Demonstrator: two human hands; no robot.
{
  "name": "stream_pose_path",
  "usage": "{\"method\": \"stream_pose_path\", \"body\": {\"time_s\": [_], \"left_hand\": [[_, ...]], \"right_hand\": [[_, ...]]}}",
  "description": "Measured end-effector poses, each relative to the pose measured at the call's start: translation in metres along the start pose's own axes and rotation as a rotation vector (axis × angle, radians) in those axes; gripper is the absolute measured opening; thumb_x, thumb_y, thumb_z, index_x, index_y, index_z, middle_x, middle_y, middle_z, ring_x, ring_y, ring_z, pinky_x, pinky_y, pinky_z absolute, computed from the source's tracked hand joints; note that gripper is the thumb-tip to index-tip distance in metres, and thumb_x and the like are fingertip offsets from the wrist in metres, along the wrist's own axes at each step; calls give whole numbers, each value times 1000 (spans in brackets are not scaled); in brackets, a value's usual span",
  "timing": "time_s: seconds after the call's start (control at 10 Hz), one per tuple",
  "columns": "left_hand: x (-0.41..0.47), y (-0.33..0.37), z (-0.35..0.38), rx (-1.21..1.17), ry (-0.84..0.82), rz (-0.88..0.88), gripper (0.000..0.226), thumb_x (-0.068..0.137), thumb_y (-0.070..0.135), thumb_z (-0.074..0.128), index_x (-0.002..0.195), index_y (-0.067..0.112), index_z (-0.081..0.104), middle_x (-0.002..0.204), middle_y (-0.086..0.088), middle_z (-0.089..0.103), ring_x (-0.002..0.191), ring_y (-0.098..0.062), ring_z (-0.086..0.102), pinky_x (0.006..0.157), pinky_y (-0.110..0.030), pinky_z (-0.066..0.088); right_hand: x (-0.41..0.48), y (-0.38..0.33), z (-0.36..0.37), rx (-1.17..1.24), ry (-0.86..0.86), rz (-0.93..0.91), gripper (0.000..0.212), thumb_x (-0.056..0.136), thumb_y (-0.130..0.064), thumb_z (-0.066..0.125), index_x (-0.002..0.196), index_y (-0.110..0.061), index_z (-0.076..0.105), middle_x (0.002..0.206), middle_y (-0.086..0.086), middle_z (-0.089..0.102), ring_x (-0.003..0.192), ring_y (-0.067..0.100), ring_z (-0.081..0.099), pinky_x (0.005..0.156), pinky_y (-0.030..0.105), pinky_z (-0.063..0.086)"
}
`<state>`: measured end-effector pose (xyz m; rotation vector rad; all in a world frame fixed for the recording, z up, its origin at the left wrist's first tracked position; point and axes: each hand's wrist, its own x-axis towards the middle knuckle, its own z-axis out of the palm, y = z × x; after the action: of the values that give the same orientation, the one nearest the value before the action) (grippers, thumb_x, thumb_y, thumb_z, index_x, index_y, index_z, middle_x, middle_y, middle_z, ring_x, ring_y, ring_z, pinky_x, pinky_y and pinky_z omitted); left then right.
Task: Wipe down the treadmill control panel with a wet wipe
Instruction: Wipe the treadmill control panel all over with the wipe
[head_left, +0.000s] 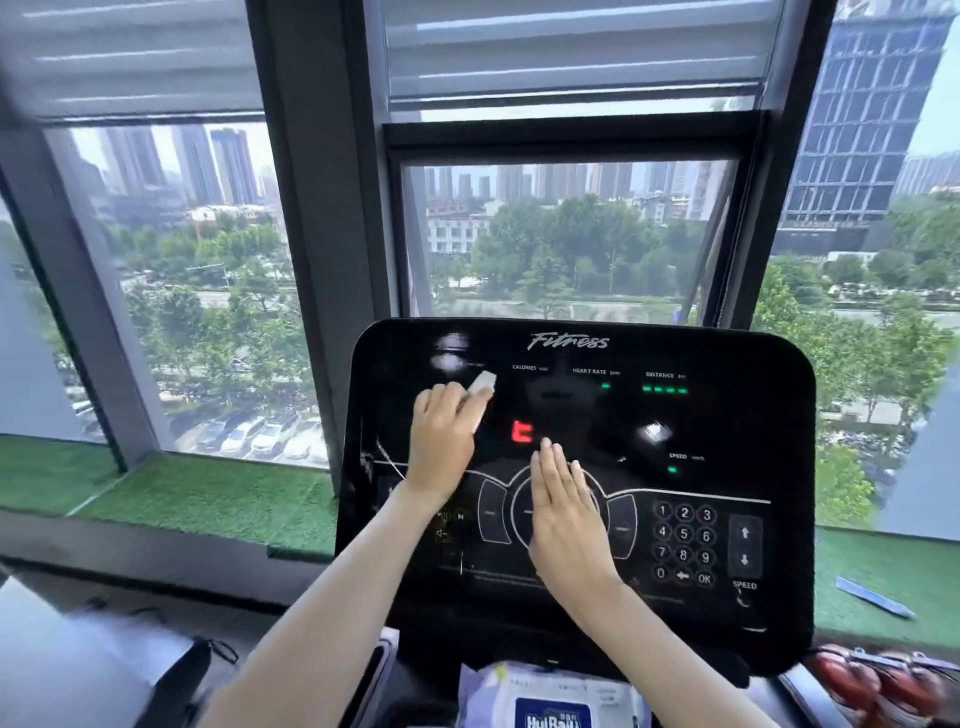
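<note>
Crinkly wipes pack (553, 699), right hand (569, 525) flat, left hand (441, 441) pressing folded wet wipe (480, 392), glossy black control panel (727, 415)

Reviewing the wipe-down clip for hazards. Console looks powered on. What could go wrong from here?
1. The right hand lies flat on the central round control while the control panel shows lit readouts: an accidental press is possible.
2. The left hand rubs the wet wipe over live electronics: moisture could seep in.
</note>
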<state>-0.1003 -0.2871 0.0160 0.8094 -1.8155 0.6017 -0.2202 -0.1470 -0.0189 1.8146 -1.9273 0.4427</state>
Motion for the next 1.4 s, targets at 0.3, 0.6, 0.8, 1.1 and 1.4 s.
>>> {"method": "stream_pose_path", "body": {"time_s": [0.3, 0.6, 0.8, 1.1, 1.4], "left_hand": [[1, -36, -12, 34, -81, -1, 46, 64, -18, 69, 103, 7, 68, 72, -5, 48, 65, -21, 45, 65, -31, 36], [-23, -35, -15, 35, -96, -33, 49, 60, -19, 71, 103, 4, 66, 75, -7, 52, 66, -23, 48, 62, -34, 41], [-34, -43, -19, 3, -81, -342, 50, 63, -20, 68, 107, 2, 62, 81, -10, 53, 70, -25, 50, 62, -37, 46], [-48, -34, -22, -68, -186, -287, 32, 74, -9, 68, 103, 4, 64, 83, -8, 55, 73, -22, 52, 65, -35, 45], [-52, -30, -26, -199, -254, -379, 33, 96, 31, 34, 106, 12, 60, 99, 0, 54, 95, -15, 44, 88, -34, 39]], "right_hand": [[2, -8, 6, -230, -62, 0, 87, 74, -16, 67, 137, 14, 15, 147, 33, 14, 138, 42, 16, 116, 50, 2], [4, -4, 15, -174, -57, 18, 92, 56, -3, 78, 132, 17, 30, 141, 35, 30, 133, 44, 29, 111, 48, 7], [4, -3, 15, -170, -15, -5, 82, 61, 3, 68, 132, 17, 31, 141, 35, 30, 133, 44, 30, 110, 48, 7], [3, -4, 15, -173, -39, 5, 95, 58, -10, 78, 135, 15, 28, 144, 33, 27, 136, 42, 26, 113, 49, 19], [4, -1, 18, -167, -65, 13, 97, 54, -5, 79, 134, 15, 29, 144, 33, 26, 135, 41, 26, 111, 48, 8]]}}
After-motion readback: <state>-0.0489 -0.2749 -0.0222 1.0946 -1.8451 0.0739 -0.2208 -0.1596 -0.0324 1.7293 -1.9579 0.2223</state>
